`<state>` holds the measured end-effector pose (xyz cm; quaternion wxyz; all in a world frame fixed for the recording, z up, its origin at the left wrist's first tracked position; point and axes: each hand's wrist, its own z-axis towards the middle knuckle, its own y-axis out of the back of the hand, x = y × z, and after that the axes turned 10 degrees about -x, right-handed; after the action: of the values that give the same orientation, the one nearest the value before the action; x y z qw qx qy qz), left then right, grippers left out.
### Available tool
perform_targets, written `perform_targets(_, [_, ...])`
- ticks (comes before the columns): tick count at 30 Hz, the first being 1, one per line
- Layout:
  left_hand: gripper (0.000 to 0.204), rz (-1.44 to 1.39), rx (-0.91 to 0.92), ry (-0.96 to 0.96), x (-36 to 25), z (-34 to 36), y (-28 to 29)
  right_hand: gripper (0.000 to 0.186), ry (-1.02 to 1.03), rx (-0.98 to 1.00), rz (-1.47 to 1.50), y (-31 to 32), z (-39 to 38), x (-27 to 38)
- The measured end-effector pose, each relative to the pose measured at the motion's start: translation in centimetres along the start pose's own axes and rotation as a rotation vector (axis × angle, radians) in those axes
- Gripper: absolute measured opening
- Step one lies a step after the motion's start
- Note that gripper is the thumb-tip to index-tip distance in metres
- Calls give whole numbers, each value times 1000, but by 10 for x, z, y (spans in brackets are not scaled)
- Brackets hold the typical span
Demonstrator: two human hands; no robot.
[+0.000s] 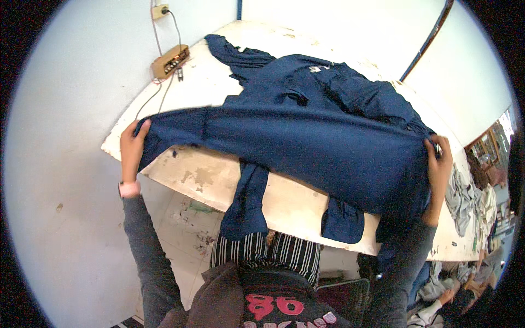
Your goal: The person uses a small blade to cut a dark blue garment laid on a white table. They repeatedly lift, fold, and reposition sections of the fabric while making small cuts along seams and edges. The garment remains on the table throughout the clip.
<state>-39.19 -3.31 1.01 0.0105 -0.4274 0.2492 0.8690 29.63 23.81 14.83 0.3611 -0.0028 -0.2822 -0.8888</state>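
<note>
My left hand grips the left end of a long dark navy cloth, fingers closed on its edge. My right hand pinches its right end near the top corner. The cloth is stretched sideways across the white table, whose front part has worn patches. Behind it lies a crumpled heap of navy fabric. Two navy pieces hang below the held cloth, lying toward the table's front edge above my striped-clad legs.
A wooden power strip with cords sits by the left wall. Rumpled grey and beige garments lie at the right end of the table. At lower right another person's hand shows among more cloth.
</note>
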Motion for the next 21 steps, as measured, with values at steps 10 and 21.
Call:
perform_targets(10, [48,58,-73,-92,9,-11,-30,45,-91,154,42,-93,-14,34])
perform_targets(21, [49,102,-2,-235,-2,-66,-44,83,-669,249,173,13,-126,16])
